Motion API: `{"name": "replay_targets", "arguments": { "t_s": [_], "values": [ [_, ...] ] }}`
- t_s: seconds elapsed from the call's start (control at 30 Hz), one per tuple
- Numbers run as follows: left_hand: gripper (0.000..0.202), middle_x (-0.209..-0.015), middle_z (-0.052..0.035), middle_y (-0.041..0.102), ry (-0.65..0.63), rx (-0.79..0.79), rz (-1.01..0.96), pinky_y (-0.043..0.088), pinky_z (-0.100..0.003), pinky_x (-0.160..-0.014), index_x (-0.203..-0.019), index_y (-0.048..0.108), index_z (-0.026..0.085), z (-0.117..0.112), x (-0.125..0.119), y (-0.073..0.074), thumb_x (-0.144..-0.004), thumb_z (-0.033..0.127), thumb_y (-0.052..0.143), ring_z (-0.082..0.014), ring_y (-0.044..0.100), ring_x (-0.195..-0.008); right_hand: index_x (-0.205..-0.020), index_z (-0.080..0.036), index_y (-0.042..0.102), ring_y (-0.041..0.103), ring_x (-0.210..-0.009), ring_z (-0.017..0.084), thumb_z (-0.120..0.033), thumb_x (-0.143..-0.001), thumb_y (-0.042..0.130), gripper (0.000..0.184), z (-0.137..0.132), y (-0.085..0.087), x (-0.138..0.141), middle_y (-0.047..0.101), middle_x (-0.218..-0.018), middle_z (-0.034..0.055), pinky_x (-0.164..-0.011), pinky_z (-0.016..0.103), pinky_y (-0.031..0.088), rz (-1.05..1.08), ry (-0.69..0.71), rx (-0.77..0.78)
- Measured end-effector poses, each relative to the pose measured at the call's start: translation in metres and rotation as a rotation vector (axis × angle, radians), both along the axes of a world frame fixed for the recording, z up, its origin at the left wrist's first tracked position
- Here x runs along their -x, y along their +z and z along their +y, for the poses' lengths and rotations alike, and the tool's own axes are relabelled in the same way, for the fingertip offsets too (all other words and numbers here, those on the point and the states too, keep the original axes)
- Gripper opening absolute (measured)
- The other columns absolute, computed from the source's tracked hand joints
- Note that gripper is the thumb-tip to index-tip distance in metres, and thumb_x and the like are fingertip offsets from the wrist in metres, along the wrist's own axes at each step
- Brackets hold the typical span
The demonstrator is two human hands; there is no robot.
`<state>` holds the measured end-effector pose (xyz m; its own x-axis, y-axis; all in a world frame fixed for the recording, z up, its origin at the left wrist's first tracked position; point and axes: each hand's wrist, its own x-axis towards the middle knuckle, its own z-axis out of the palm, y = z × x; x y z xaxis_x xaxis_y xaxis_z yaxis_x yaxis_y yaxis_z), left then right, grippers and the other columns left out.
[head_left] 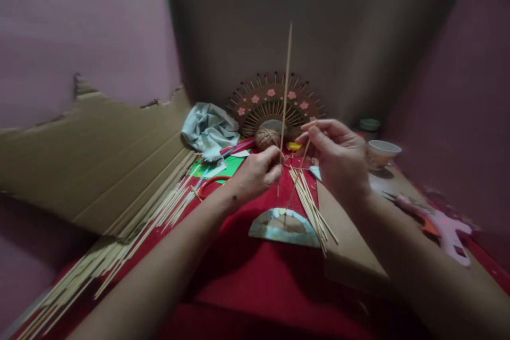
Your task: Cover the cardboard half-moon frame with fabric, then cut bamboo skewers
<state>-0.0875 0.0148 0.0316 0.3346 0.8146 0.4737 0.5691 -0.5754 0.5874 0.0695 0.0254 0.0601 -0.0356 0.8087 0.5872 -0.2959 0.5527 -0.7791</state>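
A long bamboo skewer stands nearly upright in my left hand, its fingers pinched round the lower part. Close by on the right, my right hand pinches a thin brown strand that slants down to the left; whether it is twine or a slim stick I cannot tell. Below both hands lies a half-round piece covered in pale blue cloth, with a brown patch in its middle. Beside it, loose bamboo skewers rest in a bundle. A ball of twine sits behind my left hand.
A fan-shaped stick piece with pink flowers stands at the back, crumpled cloth to its left. Many skewers and cardboard are at left. Orange-handled scissors, a cup and a pink glue gun lie around.
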Motion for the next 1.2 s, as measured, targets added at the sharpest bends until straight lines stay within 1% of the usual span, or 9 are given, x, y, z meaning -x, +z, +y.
{"name": "replay_targets", "arguments": {
  "t_s": [0.1,0.17,0.43,0.67,0.83,0.9,0.97,1.07,1.2],
  "values": [
    [0.011,-0.062,0.004,0.054,-0.072,0.084,-0.003,0.037,-0.019,-0.053,-0.083,0.054,0.017,0.008,-0.006,-0.017,-0.079,0.012,0.045,-0.0074,0.049,-0.055,-0.077,-0.019,0.062,0.055,-0.046,0.008,-0.026,-0.077,0.062,0.007,0.006,-0.011,0.003,0.061,-0.062,-0.0028,-0.037,0.018,0.041,0.001,-0.016,0.033],
    [0.013,-0.063,0.0035,0.054,-0.104,0.118,-0.012,0.038,-0.019,-0.053,-0.085,0.056,0.016,0.008,-0.007,-0.021,-0.079,0.013,0.045,-0.0077,0.049,-0.056,-0.076,-0.018,0.062,0.054,-0.046,0.007,-0.025,-0.077,0.063,0.007,0.009,-0.014,0.004,0.061,-0.061,-0.0026,-0.038,0.018,0.041,-0.002,-0.029,0.031],
    [0.016,-0.067,0.0007,0.059,-0.113,0.162,0.019,0.041,-0.02,-0.056,-0.087,0.061,0.015,0.004,-0.01,-0.016,-0.081,0.016,0.047,-0.009,0.052,-0.058,-0.072,-0.018,0.063,0.052,-0.046,0.006,-0.023,-0.077,0.062,0.006,0.008,-0.007,0.006,0.059,-0.06,-0.0028,-0.039,0.018,0.041,-0.063,-0.088,-0.032],
    [0.016,-0.069,-0.0007,0.059,-0.128,0.153,-0.026,0.043,-0.022,-0.06,-0.086,0.062,0.014,0.008,-0.011,-0.019,-0.08,0.014,0.047,-0.0107,0.052,-0.063,-0.071,-0.019,0.063,0.052,-0.044,0.007,-0.023,-0.077,0.062,0.008,0.009,-0.014,0.006,0.058,-0.059,-0.003,-0.039,0.019,0.04,-0.066,-0.083,0.0],
    [0.018,-0.075,-0.0015,0.059,-0.202,0.164,-0.071,0.044,-0.024,-0.064,-0.089,0.061,0.014,0.006,-0.013,-0.019,-0.081,0.011,0.045,-0.0113,0.054,-0.069,-0.069,-0.019,0.063,0.05,-0.046,0.007,-0.023,-0.077,0.062,0.01,0.008,-0.015,0.004,0.056,-0.056,-0.0034,-0.041,0.02,0.04,-0.089,-0.143,-0.047],
    [0.015,-0.077,-0.0013,0.059,-0.2,0.125,-0.038,0.043,-0.023,-0.065,-0.084,0.06,0.014,0.004,-0.015,-0.02,-0.08,0.009,0.046,-0.0111,0.052,-0.07,-0.067,-0.019,0.064,0.049,-0.045,0.007,-0.023,-0.078,0.062,0.011,0.008,-0.015,0.003,0.055,-0.055,-0.0037,-0.042,0.02,0.04,-0.101,-0.155,-0.062],
    [0.013,-0.072,0.0001,0.056,-0.185,0.102,-0.007,0.041,-0.022,-0.062,-0.078,0.057,0.014,0.004,-0.017,-0.021,-0.081,0.008,0.045,-0.0101,0.049,-0.066,-0.067,-0.02,0.064,0.048,-0.045,0.007,-0.023,-0.078,0.062,0.011,0.008,-0.016,0.002,0.055,-0.055,-0.004,-0.042,0.02,0.039,-0.102,-0.143,-0.069],
    [0.013,-0.068,0.0013,0.053,-0.162,0.102,0.014,0.039,-0.021,-0.059,-0.073,0.054,0.014,0.004,-0.019,-0.022,-0.083,0.012,0.045,-0.0094,0.047,-0.062,-0.069,-0.02,0.064,0.049,-0.045,0.008,-0.025,-0.078,0.062,0.011,0.008,-0.017,0.002,0.055,-0.054,-0.0039,-0.042,0.02,0.039,-0.09,-0.122,-0.061],
    [0.018,-0.068,0.0015,0.053,-0.184,0.159,0.018,0.04,-0.021,-0.057,-0.074,0.055,0.015,0.006,-0.021,-0.025,-0.087,0.023,0.046,-0.009,0.05,-0.06,-0.073,-0.019,0.064,0.054,-0.05,0.009,-0.029,-0.078,0.062,0.011,0.008,-0.017,0.0,0.06,-0.058,-0.0021,-0.044,0.02,0.041,-0.088,-0.095,-0.02]
  ]
}}
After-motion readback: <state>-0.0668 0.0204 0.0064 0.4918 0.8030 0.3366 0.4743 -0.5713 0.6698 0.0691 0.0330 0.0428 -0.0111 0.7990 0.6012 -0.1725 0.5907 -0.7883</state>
